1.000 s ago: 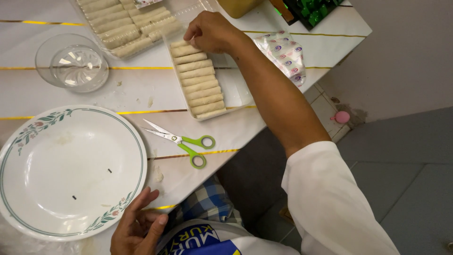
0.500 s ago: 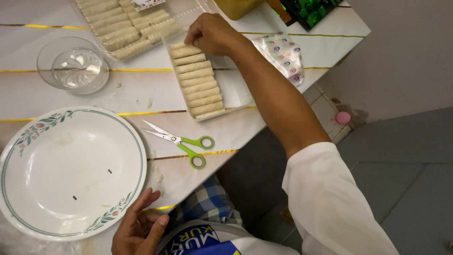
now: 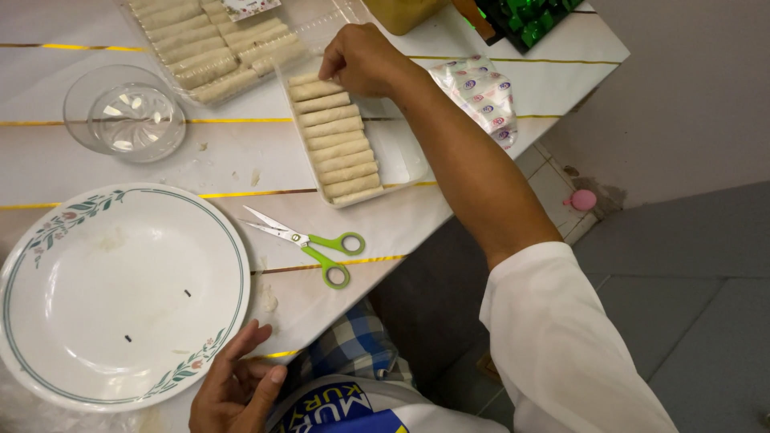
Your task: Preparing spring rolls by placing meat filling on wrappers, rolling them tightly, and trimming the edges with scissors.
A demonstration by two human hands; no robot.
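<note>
The topmost pale roll [image 3: 314,88] lies at the far end of the clear plastic tray [image 3: 401,152], and your right hand [image 3: 365,60] pinches it with bunched fingertips. The rolls are smooth, slim cylinders packed side by side. Your left hand [image 3: 237,389] rests loosely curled beside the glossy floral-rimmed plate [image 3: 120,297]; green-handled scissors [image 3: 309,240] lie near.

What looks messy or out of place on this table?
Pastry crumbs and scraps litter the table between the glass bowl and the scissors. The plate carries smears and two dark specks.
</note>
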